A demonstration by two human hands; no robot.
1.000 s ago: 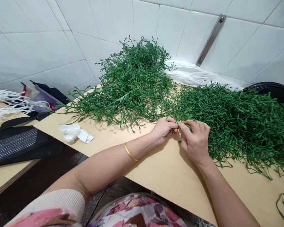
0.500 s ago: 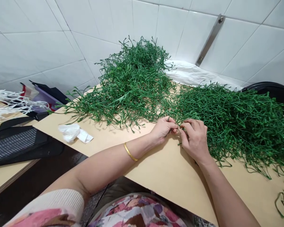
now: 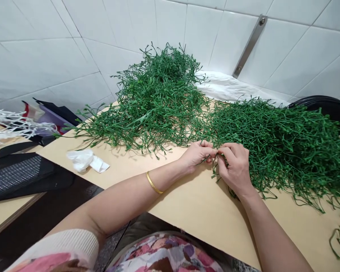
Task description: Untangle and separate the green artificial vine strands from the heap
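Note:
My left hand [image 3: 200,155] is closed in a pinch on a thin green stem piece, whose end shows below the fingers. Fingertip to fingertip with it, my right hand [image 3: 234,166] is also pinched closed, and green stem ends [image 3: 214,173] hang down beside its thumb. The exact grip point between the fingers is hidden. Just behind both hands spread thin, forked green stems, in a tall left heap [image 3: 161,87] and a dense right heap [image 3: 283,147]. They look like artificial plant stems.
A crumpled white tissue [image 3: 87,160] lies on the light wooden table [image 3: 181,204] at left. White stems [image 3: 17,122] and a black mesh item [image 3: 17,177] lie on another surface at far left. Behind stand a white bag [image 3: 223,85], round black objects [image 3: 325,107] and a tiled wall.
My fingertips have come closer together, with the left hand shifted slightly right. More green stem ends now hang under the right hand. The view has shifted slightly.

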